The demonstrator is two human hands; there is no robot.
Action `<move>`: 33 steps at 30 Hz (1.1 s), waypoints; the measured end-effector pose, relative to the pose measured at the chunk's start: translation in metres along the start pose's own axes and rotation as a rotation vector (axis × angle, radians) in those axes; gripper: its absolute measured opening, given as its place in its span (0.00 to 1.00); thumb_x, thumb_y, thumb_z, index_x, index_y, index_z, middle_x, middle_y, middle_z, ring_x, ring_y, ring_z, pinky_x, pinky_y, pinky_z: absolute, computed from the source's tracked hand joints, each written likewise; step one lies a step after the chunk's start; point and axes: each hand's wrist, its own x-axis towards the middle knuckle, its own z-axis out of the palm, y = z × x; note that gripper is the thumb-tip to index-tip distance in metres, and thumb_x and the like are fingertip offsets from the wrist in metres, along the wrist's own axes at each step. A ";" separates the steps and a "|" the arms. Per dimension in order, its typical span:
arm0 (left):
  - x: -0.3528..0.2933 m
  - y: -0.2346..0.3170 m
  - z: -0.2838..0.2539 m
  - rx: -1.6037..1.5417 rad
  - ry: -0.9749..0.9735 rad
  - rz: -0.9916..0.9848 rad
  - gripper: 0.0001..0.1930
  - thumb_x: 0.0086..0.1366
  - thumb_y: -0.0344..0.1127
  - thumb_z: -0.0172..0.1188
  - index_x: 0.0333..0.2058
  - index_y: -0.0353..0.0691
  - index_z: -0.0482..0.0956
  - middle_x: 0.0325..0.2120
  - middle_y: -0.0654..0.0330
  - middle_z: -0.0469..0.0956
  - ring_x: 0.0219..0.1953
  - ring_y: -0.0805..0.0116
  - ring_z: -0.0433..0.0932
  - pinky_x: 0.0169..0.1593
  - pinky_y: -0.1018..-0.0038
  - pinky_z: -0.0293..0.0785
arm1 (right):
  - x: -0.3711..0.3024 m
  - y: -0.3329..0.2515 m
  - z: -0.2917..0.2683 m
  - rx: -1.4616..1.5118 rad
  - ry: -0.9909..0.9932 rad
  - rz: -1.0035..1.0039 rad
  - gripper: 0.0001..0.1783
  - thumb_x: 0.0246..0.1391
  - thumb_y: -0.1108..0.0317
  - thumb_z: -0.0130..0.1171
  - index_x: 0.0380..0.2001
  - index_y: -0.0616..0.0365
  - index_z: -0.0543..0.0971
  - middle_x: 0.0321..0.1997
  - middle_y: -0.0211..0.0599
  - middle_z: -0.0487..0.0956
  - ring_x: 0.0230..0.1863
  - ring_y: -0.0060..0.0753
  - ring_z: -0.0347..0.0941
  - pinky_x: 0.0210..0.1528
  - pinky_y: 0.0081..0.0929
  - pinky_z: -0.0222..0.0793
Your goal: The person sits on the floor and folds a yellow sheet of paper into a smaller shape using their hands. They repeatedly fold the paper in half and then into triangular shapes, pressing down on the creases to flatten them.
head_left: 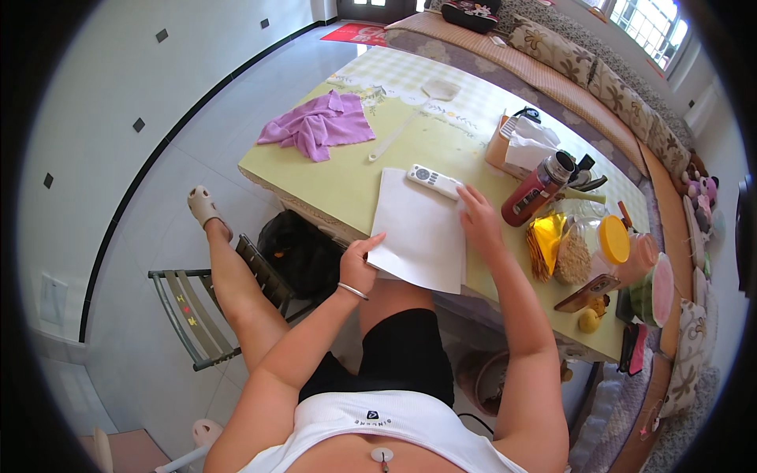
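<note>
A white sheet of paper (418, 229) lies on the yellow-green table (347, 177), its near edge hanging over the table's front. My left hand (360, 264), with a thin bracelet at the wrist, pinches the sheet's near left corner. My right hand (479, 219) rests flat on the sheet's right edge, fingers apart. A white remote control (434, 180) lies just beyond the sheet's far edge, close to my right fingertips.
A purple cloth (319, 124) and a white flyswatter (410, 118) lie farther back. To the right stand a red bottle (538, 189), a tissue box (516, 146), a jar with an orange lid (591, 248), a phone (587, 292) and cut watermelon (656, 290). A folding chair (197, 311) stands left.
</note>
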 end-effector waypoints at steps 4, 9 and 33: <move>-0.003 0.014 0.001 0.044 -0.074 -0.049 0.24 0.60 0.18 0.61 0.55 0.45 0.83 0.37 0.56 0.81 0.39 0.67 0.81 0.47 0.76 0.75 | 0.034 -0.005 0.027 -0.177 -0.016 -0.069 0.24 0.53 0.75 0.61 0.55 0.50 0.81 0.62 0.49 0.76 0.64 0.53 0.69 0.64 0.42 0.67; -0.003 0.020 -0.002 0.090 -0.099 -0.047 0.25 0.59 0.19 0.62 0.55 0.45 0.83 0.35 0.57 0.81 0.38 0.67 0.80 0.45 0.77 0.75 | 0.059 0.011 0.042 -0.042 -0.104 -0.032 0.25 0.50 0.76 0.65 0.53 0.47 0.83 0.58 0.40 0.79 0.60 0.49 0.71 0.63 0.41 0.67; 0.042 0.031 -0.017 0.370 -0.054 0.262 0.09 0.52 0.36 0.73 0.33 0.44 0.89 0.50 0.59 0.83 0.58 0.46 0.73 0.60 0.56 0.70 | -0.050 -0.005 -0.061 0.391 -0.574 -0.142 0.36 0.56 0.53 0.67 0.64 0.57 0.72 0.71 0.40 0.70 0.76 0.46 0.56 0.76 0.45 0.49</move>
